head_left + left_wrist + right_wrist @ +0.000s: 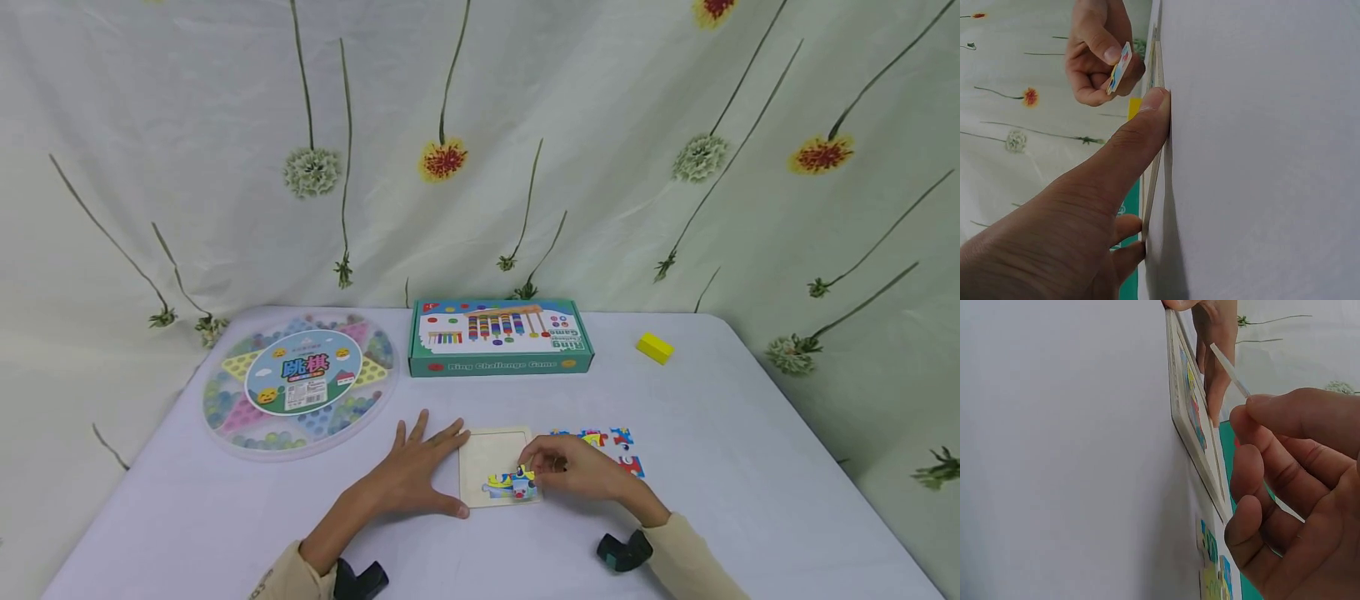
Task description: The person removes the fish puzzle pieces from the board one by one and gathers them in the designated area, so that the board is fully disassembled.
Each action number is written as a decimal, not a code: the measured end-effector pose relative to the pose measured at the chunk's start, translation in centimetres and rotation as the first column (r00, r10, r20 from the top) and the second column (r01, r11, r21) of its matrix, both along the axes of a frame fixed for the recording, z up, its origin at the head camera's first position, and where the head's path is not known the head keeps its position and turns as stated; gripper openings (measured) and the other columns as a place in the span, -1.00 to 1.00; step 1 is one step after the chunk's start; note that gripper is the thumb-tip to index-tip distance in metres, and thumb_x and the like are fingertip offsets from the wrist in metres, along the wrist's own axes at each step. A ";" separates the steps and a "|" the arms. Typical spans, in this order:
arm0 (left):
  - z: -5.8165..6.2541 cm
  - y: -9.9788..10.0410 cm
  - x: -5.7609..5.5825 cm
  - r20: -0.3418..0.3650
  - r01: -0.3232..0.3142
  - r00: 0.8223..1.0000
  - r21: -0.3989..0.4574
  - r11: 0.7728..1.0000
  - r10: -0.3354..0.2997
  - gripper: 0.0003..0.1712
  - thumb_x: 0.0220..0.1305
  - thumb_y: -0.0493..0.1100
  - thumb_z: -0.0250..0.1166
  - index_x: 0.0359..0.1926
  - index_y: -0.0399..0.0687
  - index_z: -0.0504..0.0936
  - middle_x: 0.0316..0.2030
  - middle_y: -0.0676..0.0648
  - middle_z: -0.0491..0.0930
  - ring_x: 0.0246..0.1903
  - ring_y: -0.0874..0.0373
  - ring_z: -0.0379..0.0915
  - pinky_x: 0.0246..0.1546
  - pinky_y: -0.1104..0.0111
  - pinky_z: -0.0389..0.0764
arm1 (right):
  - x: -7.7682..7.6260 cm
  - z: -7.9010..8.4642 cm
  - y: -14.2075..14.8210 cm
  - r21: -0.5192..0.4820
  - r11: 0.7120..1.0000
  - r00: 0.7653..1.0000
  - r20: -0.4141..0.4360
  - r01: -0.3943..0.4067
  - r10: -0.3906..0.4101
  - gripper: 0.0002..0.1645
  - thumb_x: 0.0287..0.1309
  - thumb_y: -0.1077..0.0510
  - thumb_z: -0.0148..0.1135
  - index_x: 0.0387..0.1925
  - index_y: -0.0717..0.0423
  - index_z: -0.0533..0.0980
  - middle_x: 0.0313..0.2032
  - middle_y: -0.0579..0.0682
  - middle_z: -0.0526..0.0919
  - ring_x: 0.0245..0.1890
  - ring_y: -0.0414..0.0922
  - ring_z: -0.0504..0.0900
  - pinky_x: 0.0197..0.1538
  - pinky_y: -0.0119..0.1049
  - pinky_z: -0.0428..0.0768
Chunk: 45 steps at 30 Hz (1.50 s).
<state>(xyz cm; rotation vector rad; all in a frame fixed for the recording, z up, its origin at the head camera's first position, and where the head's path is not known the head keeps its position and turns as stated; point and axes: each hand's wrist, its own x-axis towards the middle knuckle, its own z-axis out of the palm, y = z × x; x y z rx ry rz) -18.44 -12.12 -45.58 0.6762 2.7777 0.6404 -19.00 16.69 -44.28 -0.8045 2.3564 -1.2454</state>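
A square wooden puzzle board (486, 448) lies on the table. My left hand (412, 473) is at its left side with fingers spread; in the left wrist view the thumb (1141, 119) presses against the board's edge. Between thumb and fingertips, my right hand (588, 471) pinches a small jigsaw piece (1230, 370), tilted and raised above the board in the right wrist view. Joined colourful pieces (1192, 400) lie inside the frame along its near side. More loose jigsaw pieces (632, 465) sit right of the board, partly hidden behind the right hand.
Behind the board stands a green Ring Challenge Game box (501, 367). A round Chinese checkers set (232, 442) is at the left, and a yellow block (655, 348) at the back right. Black wrist devices (624, 552) show at both sleeves. A flowered cloth hangs behind the table.
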 end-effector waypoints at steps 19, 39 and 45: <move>0.1 0.0 0.0 0.014 0.007 1.000 0.009 1.000 -0.007 0.24 -0.31 0.48 0.45 0.42 0.14 0.25 0.47 0.07 0.05 0.45 -0.31 -0.48 0.32 -0.28 -0.46 | 1.1 0.4 5.2 0.047 0.999 0.998 0.065 0.022 -0.025 -0.78 0.15 0.25 0.29 -0.14 0.08 0.56 -0.38 -0.08 0.53 -0.37 -0.25 0.46 -0.29 -0.48 0.47; 0.4 0.1 0.1 0.025 -0.002 1.000 0.018 1.000 0.001 0.22 -0.30 0.45 0.46 0.42 0.13 0.26 0.47 0.06 0.07 0.45 -0.31 -0.47 0.31 -0.29 -0.48 | 1.5 0.5 6.2 0.077 0.997 0.991 0.132 -0.024 0.013 -0.77 0.16 0.27 0.27 -0.11 0.08 0.58 -0.42 -0.06 0.58 -0.44 -0.27 0.45 -0.35 -0.51 0.45; 0.2 0.1 0.1 0.018 0.000 1.000 0.015 1.000 0.000 0.23 -0.31 0.47 0.45 0.42 0.14 0.26 0.47 0.07 0.07 0.45 -0.32 -0.47 0.31 -0.29 -0.47 | 1.5 0.6 6.2 0.090 0.996 0.991 0.137 -0.017 0.004 -0.77 0.16 0.29 0.27 -0.12 0.10 0.58 -0.41 -0.07 0.58 -0.43 -0.27 0.46 -0.34 -0.51 0.45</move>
